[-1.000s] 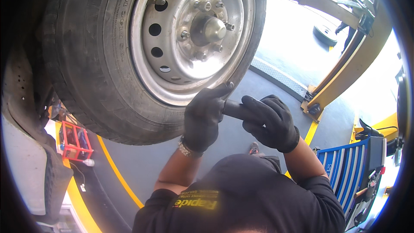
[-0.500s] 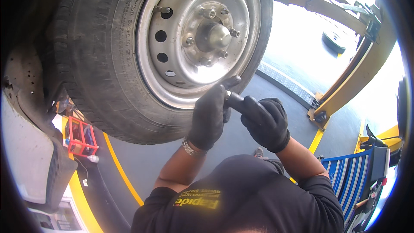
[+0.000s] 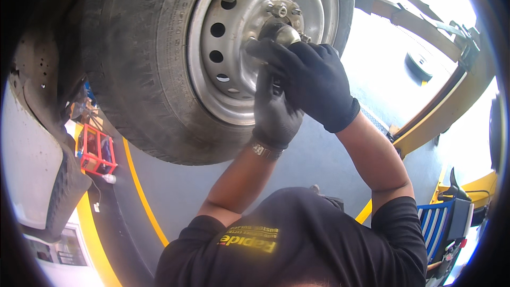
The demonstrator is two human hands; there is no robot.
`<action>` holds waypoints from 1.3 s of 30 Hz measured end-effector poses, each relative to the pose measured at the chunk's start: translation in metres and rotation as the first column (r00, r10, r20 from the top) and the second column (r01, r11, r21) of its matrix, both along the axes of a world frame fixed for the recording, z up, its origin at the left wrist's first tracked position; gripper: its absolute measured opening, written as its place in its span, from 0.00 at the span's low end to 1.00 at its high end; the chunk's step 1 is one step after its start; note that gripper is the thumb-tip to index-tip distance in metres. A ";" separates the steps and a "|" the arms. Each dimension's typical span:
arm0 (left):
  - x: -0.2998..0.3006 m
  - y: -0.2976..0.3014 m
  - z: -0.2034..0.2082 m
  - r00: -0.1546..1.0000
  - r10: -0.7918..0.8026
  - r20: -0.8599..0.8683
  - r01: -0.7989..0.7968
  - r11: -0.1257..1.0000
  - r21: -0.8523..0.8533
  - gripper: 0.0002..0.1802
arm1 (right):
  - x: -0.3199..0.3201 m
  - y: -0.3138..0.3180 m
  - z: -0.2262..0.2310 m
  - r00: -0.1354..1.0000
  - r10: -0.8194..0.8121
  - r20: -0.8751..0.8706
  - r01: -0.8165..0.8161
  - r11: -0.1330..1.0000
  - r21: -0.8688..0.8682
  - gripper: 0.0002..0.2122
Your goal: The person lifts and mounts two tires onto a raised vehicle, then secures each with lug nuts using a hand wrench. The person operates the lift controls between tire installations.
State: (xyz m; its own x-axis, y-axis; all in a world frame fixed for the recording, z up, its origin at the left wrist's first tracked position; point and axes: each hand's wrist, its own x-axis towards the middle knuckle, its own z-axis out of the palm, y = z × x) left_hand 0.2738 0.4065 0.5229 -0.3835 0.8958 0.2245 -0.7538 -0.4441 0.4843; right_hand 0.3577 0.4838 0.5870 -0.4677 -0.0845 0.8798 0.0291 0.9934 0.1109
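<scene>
Head view: the gloved left hand [image 3: 276, 114] and right hand [image 3: 320, 85] overlap in front of the wheel [image 3: 241, 27], just below its center cap [image 3: 287, 35]; with fingertips partly hidden, I cannot tell whether either pinches anything. A tire [image 3: 143, 69] rings the wheel, upper left.

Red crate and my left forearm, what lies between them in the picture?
In the head view, a yellow floor line and grey floor lie between the red crate and your left forearm.
</scene>
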 end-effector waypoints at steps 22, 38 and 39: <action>-0.010 0.022 0.009 0.951 0.270 -0.152 -0.215 0.928 0.303 0.16 | 0.005 -0.013 0.001 0.917 -0.275 0.287 0.304 0.951 -0.059 0.23; -0.015 0.015 0.025 0.998 0.001 0.058 -0.021 0.942 0.334 0.16 | 0.010 0.002 -0.013 0.895 -0.396 0.204 0.416 0.907 -0.066 0.20; -0.017 0.018 0.022 0.999 -0.007 0.032 -0.004 0.939 0.343 0.15 | 0.008 0.000 -0.011 0.928 -0.338 0.158 0.355 0.931 -0.089 0.18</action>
State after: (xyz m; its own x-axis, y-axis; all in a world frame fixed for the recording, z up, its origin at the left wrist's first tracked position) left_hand 0.2563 0.4245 0.5448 -0.3945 0.7671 0.5060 -0.7672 -0.5780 0.2781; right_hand 0.3659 0.4838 0.5761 -0.5666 0.2014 0.7990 0.3663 0.9301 0.0253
